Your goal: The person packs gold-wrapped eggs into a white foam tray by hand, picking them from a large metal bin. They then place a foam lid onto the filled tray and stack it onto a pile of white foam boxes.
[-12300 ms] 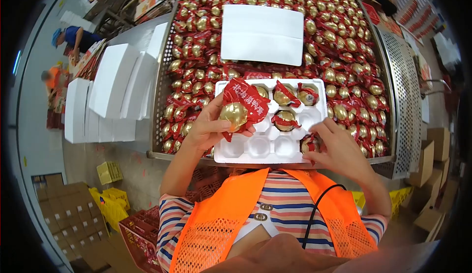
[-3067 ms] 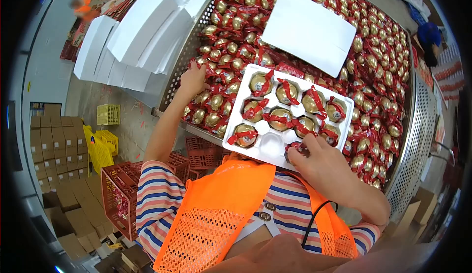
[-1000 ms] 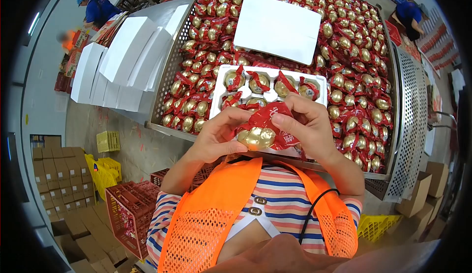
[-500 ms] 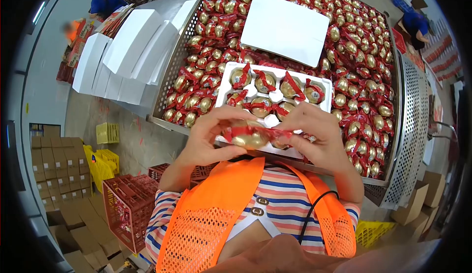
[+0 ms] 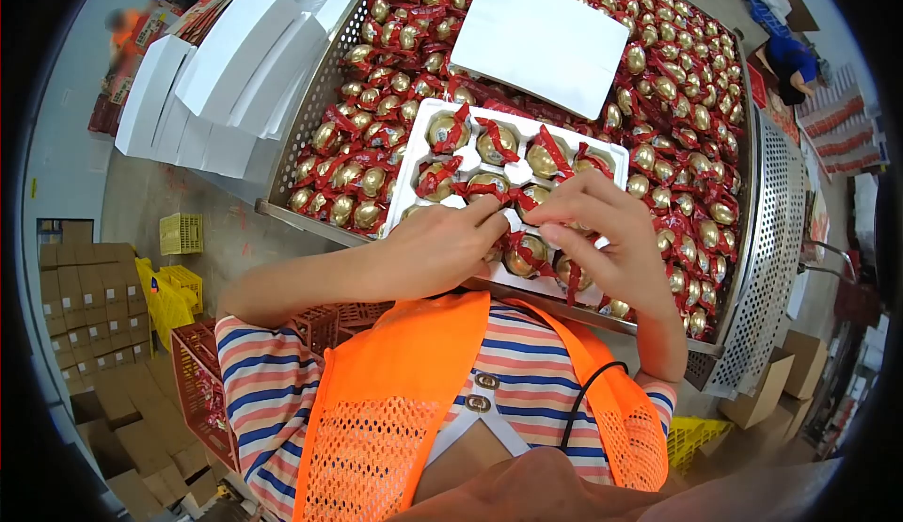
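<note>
Nearest the camera, both hands work over the front rows of a white moulded tray (image 5: 425, 116) that rests on a heap of the same goods. The left hand (image 5: 440, 249) lies palm down, its fingers (image 5: 484, 218) curled and closed lightly over a wrapped golden egg (image 5: 523, 254) at a near pocket. The right hand (image 5: 602, 230) comes in from the other side, its fingers (image 5: 564, 240) bent and pinching at the red wrapper ends just beside the same egg; whether it truly grips the film cannot be told.

The egg looks light, smooth and rounded under glossy film, so probably slippery and likely to crack if squeezed. The loose red wrapper ends are the safer place to take hold, or a gentle cup around the middle.

Farther out, the tray's back rows are filled. Beyond lie the perforated metal bin (image 5: 779, 202), a flat white tray lid (image 5: 541, 38), and stacked white foam boxes (image 5: 226, 71) at the left.
</note>
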